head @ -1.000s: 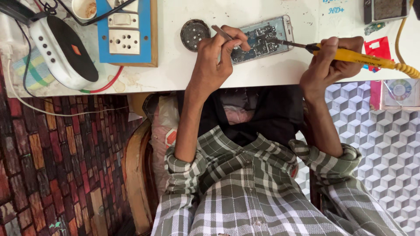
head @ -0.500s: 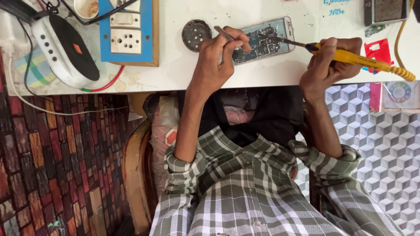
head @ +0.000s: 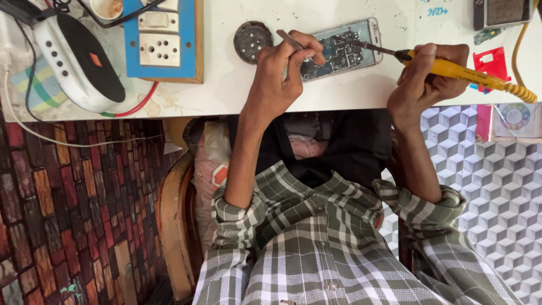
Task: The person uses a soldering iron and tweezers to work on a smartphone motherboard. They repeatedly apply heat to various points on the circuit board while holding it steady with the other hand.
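Near the tabletop's (head: 350,93) front edge lies the opened phone (head: 344,51). Left hand (head: 279,76) fingers pinch tweezers (head: 293,40); right hand (head: 426,76) grips the soldering iron (head: 451,69). A slipped tip could scorch neighbouring board parts.

Round tin (head: 252,40) just beside hands (head: 280,76)

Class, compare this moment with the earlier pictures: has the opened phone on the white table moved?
No. The opened phone lies in the same spot beside the round dark tin, at the same tilt, as it did a second ago.
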